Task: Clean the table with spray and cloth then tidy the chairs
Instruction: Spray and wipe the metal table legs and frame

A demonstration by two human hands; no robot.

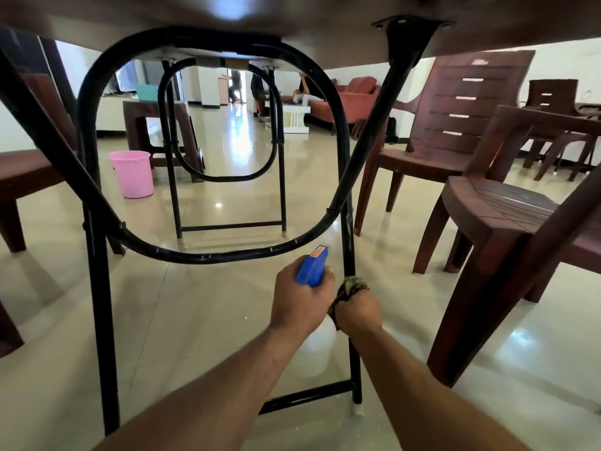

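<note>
While the table (325, 37) spans overhead with a brown chair (487, 203) at right, the left hand (299, 304) grips the blue-topped spray bottle (313, 268) beside the black table leg (349, 242), round which the right hand (357, 312) clamps the cloth (353, 286).

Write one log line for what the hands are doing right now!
left hand: grips spray bottle | right hand: grips cloth round table leg | chairs: not yet tidied

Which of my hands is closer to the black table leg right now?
Right. The right hand grips the cloth wrapped around the table leg; the left hand holds the spray bottle just left of it.
</note>
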